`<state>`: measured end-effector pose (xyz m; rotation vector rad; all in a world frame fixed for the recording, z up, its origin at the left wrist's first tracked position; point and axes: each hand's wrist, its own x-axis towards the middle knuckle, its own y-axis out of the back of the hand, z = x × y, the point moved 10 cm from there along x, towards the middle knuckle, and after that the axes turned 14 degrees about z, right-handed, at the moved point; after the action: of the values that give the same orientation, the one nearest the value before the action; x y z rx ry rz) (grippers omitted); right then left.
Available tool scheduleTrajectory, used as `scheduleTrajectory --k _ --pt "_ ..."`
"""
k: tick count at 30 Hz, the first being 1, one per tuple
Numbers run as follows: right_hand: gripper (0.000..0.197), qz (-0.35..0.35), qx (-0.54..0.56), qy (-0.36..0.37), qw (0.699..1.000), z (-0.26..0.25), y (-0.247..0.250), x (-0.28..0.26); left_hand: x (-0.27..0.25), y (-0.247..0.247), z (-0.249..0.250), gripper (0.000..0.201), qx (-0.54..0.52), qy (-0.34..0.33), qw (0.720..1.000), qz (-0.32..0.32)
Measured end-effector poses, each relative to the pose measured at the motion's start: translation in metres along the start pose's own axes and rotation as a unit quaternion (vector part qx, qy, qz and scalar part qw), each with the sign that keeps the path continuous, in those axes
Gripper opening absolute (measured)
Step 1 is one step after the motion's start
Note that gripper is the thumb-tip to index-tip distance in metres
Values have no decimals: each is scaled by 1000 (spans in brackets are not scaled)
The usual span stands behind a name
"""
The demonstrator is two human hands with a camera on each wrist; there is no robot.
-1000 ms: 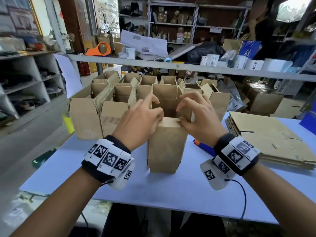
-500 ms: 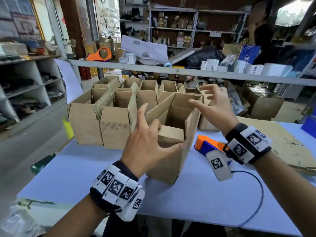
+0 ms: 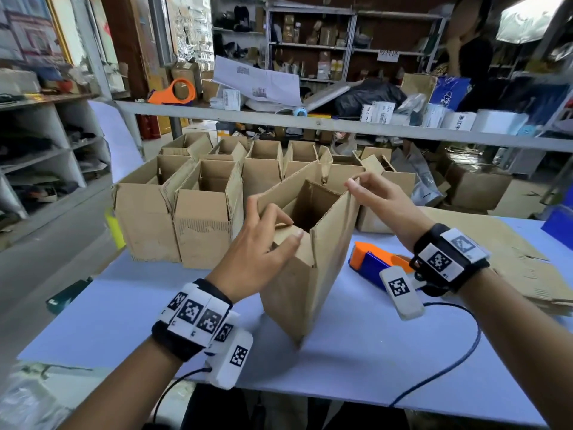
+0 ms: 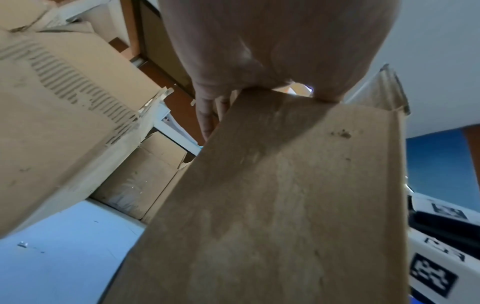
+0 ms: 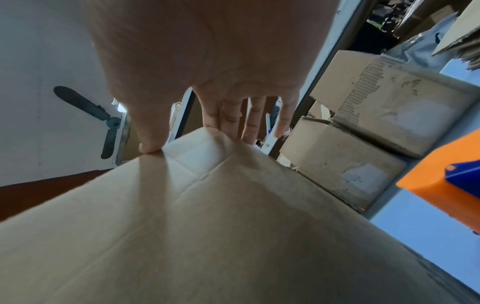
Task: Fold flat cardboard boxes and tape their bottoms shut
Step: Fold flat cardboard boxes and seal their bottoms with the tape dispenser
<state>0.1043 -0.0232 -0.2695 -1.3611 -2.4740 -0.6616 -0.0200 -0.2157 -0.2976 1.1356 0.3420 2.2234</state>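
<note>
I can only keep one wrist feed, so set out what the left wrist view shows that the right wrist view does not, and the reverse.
Only the left wrist view: the left hand gripping the box's near flap, and the marker-tagged right wrist unit.

Only the right wrist view: the right hand pinching the far flap edge, and the orange and blue tape dispenser.

Both: the same box, finished boxes behind, the blue table.

folded boxes (image 3: 192,212) crowd behind, tape dispenser (image 3: 376,263) right

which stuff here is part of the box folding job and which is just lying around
In use: box being held, left hand, right hand, tape dispenser, flat cardboard stack, finished boxes.
Lying about: second tape dispenser, black bag, white cartons.
</note>
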Motion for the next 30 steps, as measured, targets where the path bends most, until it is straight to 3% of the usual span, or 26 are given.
scheduleTrajectory --k 3,6,9,12,15,17,19,24,30 --pt "19 -8 -2 8 1000 5 2 -1 7 -4 -8 38 -11 -12 1000 -13" --pt "22 -1 -15 -1 1000 12 2 -4 17 -1 -14 20 -39 -8 999 -5" --pt "41 44 4 -23 999 20 5 -6 28 27 -24 7 -43 -6 994 104" --pt "54 96 -64 -21 993 25 8 -7 24 48 -31 21 -87 46 979 181" --pt "79 78 -32 -30 996 27 4 -8 18 38 -24 40 -137 89 980 110" --pt "83 38 -3 -35 999 28 -3 -9 13 26 -13 52 -107 68 991 39" --pt "80 10 7 -38 999 26 -11 -9 6 16 -5 51 -54 32 998 6" --pt "45 20 -30 -27 999 28 -12 -13 0 8 -20 35 -61 64 996 28" --pt "40 41 -54 -8 998 33 -6 -31 11 11 -49 23 -126 152 979 56"
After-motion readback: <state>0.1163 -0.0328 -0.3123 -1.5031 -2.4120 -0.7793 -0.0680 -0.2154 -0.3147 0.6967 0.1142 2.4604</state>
